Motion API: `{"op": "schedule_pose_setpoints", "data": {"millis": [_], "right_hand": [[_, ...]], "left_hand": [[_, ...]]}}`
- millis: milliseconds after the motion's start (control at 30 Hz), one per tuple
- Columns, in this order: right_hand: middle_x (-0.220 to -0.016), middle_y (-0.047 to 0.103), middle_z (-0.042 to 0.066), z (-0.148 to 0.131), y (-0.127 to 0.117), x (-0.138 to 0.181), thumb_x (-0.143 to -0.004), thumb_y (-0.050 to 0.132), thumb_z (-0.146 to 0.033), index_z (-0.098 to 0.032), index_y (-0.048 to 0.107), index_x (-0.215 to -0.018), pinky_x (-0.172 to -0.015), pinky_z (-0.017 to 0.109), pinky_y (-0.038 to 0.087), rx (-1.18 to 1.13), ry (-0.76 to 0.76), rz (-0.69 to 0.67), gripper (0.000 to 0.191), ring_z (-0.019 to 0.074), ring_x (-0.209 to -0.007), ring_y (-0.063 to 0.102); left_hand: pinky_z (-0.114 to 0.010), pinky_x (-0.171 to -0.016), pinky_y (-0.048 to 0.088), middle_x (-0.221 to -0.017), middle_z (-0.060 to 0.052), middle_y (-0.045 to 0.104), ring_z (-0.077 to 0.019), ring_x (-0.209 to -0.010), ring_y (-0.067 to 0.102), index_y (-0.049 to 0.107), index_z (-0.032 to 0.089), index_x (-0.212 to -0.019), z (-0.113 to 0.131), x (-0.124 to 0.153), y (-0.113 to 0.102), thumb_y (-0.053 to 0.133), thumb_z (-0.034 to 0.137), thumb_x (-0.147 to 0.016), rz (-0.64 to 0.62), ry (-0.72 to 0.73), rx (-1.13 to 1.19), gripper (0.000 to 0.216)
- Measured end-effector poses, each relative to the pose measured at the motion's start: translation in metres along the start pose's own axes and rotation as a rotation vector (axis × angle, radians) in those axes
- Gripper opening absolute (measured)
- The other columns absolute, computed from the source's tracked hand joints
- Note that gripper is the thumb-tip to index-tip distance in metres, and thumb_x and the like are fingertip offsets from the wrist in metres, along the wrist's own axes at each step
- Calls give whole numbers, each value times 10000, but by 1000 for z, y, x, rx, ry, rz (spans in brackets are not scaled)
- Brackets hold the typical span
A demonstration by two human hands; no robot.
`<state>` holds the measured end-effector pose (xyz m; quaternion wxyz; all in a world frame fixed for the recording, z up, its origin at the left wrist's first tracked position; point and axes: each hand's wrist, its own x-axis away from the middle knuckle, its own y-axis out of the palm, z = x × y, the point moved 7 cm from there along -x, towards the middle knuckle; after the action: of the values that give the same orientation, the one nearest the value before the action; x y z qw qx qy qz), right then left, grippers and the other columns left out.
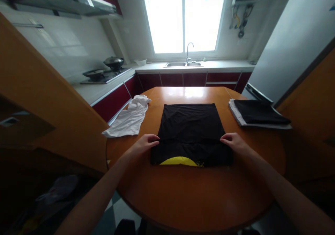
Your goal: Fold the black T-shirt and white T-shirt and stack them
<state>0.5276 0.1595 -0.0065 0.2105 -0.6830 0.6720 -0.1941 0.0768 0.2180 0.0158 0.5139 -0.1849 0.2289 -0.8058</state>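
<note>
A black shirt with a yellow patch at its near edge lies folded flat in the middle of the round wooden table. My left hand rests at the shirt's left edge, its fingers curled onto the fabric. My right hand sits at the right edge in the same way, fingers pinching the cloth. Both hands are level with a fold line across the shirt.
A crumpled white garment hangs over the table's left edge. A folded stack of dark and white clothes lies at the right. Behind are a kitchen counter with a sink, a stove with a wok, and a fridge.
</note>
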Motion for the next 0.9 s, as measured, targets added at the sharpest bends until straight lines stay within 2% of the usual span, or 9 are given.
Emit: {"op": "schedule_pose_setpoints", "data": {"millis": [167, 267, 367, 433, 567, 667, 800, 900], "right_hand": [[-758, 739, 82, -18, -21, -5, -742, 703, -587, -176, 742, -769, -658, 330, 506, -26, -44, 25, 414, 229, -715, 653], [-799, 749, 88, -29, -40, -23, -770, 685, -588, -183, 739, -787, -688, 336, 513, 22, -93, 90, 409, 242, -761, 659], [-806, 750, 83, -29, -49, -50, -770, 676, -550, -188, 733, -789, -694, 333, 507, 44, -125, 152, 366, 240, -773, 660], [-774, 742, 77, -22, -46, -68, -750, 681, -535, -191, 727, -764, -679, 328, 500, 36, -114, 165, 348, 230, -750, 655], [-718, 723, 74, -3, -30, -88, -710, 712, -514, -177, 715, -708, -648, 318, 488, -9, -41, 121, 337, 210, -694, 642], [-743, 732, 79, 6, -25, -90, -700, 729, -505, -166, 725, -730, -666, 318, 496, -47, -32, 98, 340, 213, -714, 652], [-777, 743, 93, 9, -24, -90, -712, 733, -500, -164, 730, -756, -687, 328, 509, -61, -40, 95, 339, 227, -742, 665], [-798, 743, 98, 11, -24, -89, -749, 707, -447, -170, 719, -792, -717, 342, 526, -21, -37, 160, 281, 234, -757, 681]], "left_hand": [[-330, -783, 548, -917, -68, 776, -244, -865, 695, 769, 161, -955, 11, -11, -20, 727, 509, -763, 68, 49, -17, 399], [-332, -823, 542, -945, -73, 774, -243, -897, 694, 767, 153, -966, 24, -32, -33, 722, 493, -772, 143, 104, -3, 394], [-331, -823, 540, -930, -79, 775, -242, -890, 696, 765, 143, -949, 26, -58, -39, 730, 489, -745, 230, 119, -7, 403], [-325, -792, 540, -886, -78, 776, -238, -850, 700, 766, 148, -900, 18, -75, -37, 746, 494, -699, 256, 96, -15, 401], [-319, -745, 537, -827, -66, 775, -236, -795, 704, 765, 180, -824, -7, -96, -28, 765, 510, -643, 227, 50, -16, 377], [-324, -764, 540, -858, -72, 778, -243, -824, 710, 769, 178, -858, -17, -98, -27, 768, 516, -659, 226, 60, -4, 393], [-328, -786, 545, -902, -89, 768, -243, -855, 708, 758, 163, -910, -17, -93, -28, 768, 533, -681, 249, 57, -7, 435], [-339, -801, 553, -1030, -114, 748, -233, -851, 706, 731, 156, -993, -13, -86, -29, 761, 543, -674, 291, 49, -19, 503]]}}
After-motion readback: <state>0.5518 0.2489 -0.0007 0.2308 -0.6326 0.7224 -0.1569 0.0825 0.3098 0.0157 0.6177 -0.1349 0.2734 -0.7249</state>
